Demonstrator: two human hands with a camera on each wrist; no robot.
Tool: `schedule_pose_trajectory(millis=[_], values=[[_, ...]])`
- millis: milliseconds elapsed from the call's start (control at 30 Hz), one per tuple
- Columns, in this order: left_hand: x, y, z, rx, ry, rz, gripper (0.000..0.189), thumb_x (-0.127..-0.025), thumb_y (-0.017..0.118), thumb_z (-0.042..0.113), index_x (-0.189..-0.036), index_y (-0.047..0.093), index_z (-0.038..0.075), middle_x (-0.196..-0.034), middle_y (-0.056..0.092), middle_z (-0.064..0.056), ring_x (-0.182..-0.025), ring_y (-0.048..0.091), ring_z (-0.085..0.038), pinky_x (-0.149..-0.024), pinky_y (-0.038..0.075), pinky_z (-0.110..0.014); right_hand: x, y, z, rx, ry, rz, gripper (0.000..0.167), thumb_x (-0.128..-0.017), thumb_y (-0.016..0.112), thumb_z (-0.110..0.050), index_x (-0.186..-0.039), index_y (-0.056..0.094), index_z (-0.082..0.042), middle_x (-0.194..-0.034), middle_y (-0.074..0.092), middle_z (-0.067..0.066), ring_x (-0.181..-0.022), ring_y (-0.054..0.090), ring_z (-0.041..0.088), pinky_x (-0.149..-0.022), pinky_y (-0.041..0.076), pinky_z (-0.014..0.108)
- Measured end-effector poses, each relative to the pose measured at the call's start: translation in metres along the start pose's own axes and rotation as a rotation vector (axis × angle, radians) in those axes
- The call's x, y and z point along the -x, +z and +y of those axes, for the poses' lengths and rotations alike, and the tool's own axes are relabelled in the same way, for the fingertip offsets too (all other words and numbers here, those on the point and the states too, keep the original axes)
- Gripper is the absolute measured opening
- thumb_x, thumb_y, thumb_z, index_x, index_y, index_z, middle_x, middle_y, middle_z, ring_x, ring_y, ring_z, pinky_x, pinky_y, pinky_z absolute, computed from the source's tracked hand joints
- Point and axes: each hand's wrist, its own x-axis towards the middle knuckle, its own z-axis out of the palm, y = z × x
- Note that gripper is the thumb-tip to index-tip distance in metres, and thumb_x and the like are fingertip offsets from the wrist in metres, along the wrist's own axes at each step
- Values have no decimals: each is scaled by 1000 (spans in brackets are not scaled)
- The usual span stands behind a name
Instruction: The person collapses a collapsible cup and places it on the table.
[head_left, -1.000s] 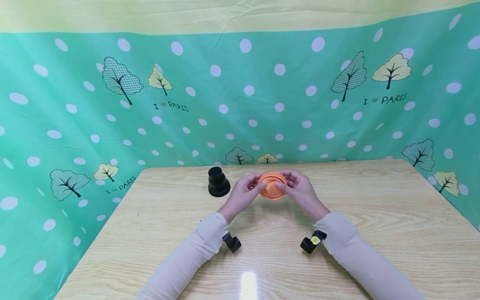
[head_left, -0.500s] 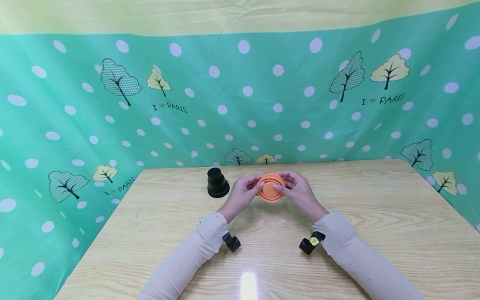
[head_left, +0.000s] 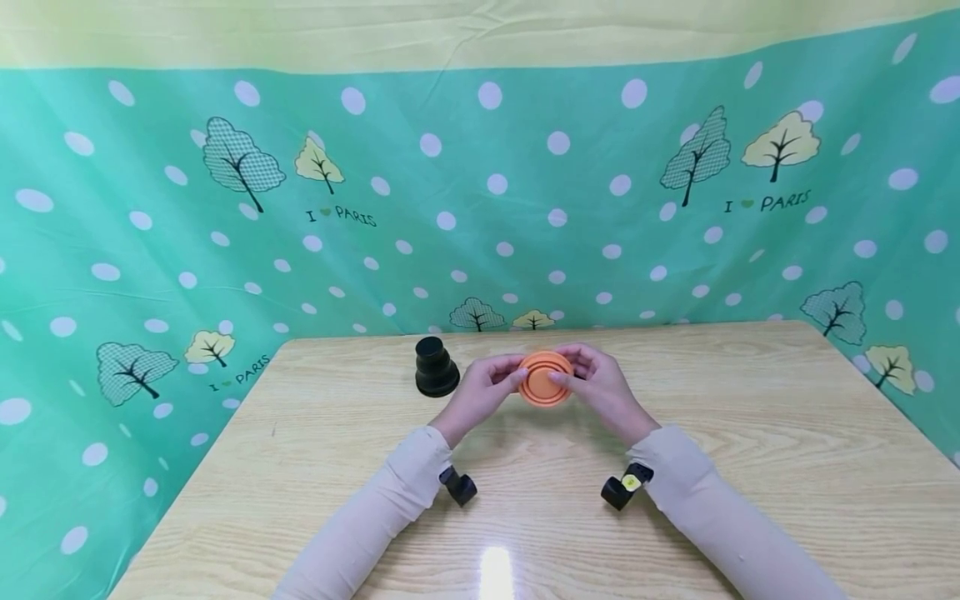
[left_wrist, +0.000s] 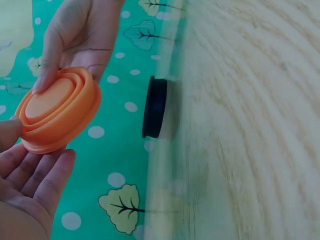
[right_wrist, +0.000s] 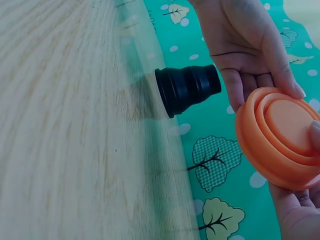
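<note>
An orange collapsible cup (head_left: 542,388), folded flat into concentric rings, is held up above the table between both hands. My left hand (head_left: 483,390) grips its left rim, thumb on the ringed face and fingers behind. On the opposite side my right hand (head_left: 603,390) pinches the rim, its thumb reaching onto the central disc. In both wrist views the cup's rings (left_wrist: 55,100) lie nested, with the smooth round disc (right_wrist: 290,120) in the middle.
Left of the hands, a black stepped cup (head_left: 435,371) stands wide end down on the wooden table (head_left: 337,442). A low black round piece (left_wrist: 156,107) appears on the table in the left wrist view. Behind hangs a green dotted cloth (head_left: 525,208).
The orange cup's middle, tilted and bulging a second ago, now lies flat within the rings. Both hands keep their hold almost in place. The black cup has not moved.
</note>
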Motion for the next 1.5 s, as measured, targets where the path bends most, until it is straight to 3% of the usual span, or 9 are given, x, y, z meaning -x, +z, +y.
schedule_pose_trajectory(millis=[233,400,667,933,1167,1367,1500], values=[[2,-3,7,38,-32,-31,34,-95,57,13,-126,58,-1,-111,65,-18,-93,66,-21,-85,54,-35,1,0,-1,-18,9,-23,43,-82,75,-16,-116,57,2,-104,64,6,-91,62,12,-76,53,22],[11,-5,27,63,-47,-42,33,-94,58,10,-124,58,-3,-112,65,-19,-95,66,-21,-85,53,-30,2,-1,-2,-20,5,-45,43,-82,75,-18,-117,57,0,-106,64,7,-93,62,13,-78,53,24],[17,-6,37,8,-52,24,31,-91,63,10,-119,63,-3,-112,66,-16,-96,65,-19,-84,53,-28,0,0,-1,12,-13,-50,40,-83,74,-19,-115,59,0,-107,65,8,-94,62,15,-80,52,23],[17,-9,39,28,-59,47,32,-90,65,11,-119,63,0,-111,67,-15,-95,65,-18,-83,53,-29,2,-2,-3,38,-22,-66,41,-84,72,-22,-117,59,-1,-110,63,12,-96,61,17,-83,51,24],[8,-12,13,18,46,88,33,-86,69,14,-117,66,3,-111,68,-13,-95,66,-18,-81,55,-28,2,-3,-3,94,49,-106,52,-87,69,-33,-127,54,-4,-123,59,13,-112,56,24,-90,49,26],[9,-13,11,-84,195,116,29,-84,72,11,-112,70,4,-111,68,-10,-104,63,-19,-91,50,-31,1,-5,-4,-27,88,-210,59,-93,60,-29,-138,40,4,-135,48,23,-125,46,37,-100,43,43],[9,-12,11,-173,313,103,27,-83,72,12,-109,71,7,-110,69,-6,-108,61,-17,-92,50,-32,0,-6,-4,-75,92,-263,62,-95,57,-30,-141,36,5,-136,46,24,-123,49,29,-100,43,41]])
